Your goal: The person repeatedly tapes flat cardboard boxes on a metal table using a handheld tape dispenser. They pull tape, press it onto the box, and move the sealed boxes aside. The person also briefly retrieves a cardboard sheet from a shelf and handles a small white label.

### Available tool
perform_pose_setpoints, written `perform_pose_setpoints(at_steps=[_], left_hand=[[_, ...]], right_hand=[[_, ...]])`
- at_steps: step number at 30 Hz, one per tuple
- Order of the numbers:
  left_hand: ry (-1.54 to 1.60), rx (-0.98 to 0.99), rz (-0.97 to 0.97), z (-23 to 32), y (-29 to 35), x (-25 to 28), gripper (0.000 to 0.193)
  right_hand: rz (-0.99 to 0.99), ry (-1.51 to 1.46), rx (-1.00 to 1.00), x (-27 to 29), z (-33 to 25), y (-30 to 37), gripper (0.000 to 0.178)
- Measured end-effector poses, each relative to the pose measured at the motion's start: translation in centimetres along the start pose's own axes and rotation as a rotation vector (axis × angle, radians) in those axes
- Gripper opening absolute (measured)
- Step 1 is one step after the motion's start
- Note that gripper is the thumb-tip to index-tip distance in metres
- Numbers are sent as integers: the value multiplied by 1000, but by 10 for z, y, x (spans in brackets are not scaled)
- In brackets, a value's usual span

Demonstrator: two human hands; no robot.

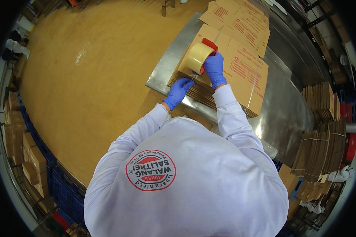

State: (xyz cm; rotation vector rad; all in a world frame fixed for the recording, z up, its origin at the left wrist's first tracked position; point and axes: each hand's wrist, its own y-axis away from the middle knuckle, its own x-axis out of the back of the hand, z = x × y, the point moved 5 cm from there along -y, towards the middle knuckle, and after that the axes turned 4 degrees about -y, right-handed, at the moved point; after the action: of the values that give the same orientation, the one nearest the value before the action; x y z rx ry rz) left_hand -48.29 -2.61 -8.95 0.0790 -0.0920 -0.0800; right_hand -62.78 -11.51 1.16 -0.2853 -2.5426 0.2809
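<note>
In my blue-gloved right hand [214,69] is a red tape dispenser [210,44], tilted, with a wide roll of yellowish tape [199,58] on it. My right fingers are wrapped round it, over the stack of flat cardboard boxes [237,63]. The left hand [178,93], also gloved in blue, is at the stack's near left edge, just below the dispenser. Its fingers are pinched together at a thin strand or strip, too small to name. A thin pale strap [252,91] runs across the top box near its right end.
The stack lies on a metal table [281,106] with more flat boxes [245,23] behind it. Tied bundles of flat cardboard [312,152] stand at the right. Blue plastic crates or pallets [67,189] and brown boxes [35,158] line the left side. A person [17,47] is at the far left.
</note>
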Motion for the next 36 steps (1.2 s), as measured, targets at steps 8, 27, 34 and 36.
perform_pose_setpoints(at_steps=[8,27,34,36], left_hand=[[267,121,94,-19,-11,-9,14],[215,96,-57,0,-3,-9,14],[206,69,-38,-7,-2,1,16],[220,64,-75,-11,-5,-3,16]], right_hand=[[104,-105,68,43,77,3,15],[8,-93,122,42,102,-9,17],[93,-421,55,28,84,16,24],[69,-239,52,44,104,14,21]])
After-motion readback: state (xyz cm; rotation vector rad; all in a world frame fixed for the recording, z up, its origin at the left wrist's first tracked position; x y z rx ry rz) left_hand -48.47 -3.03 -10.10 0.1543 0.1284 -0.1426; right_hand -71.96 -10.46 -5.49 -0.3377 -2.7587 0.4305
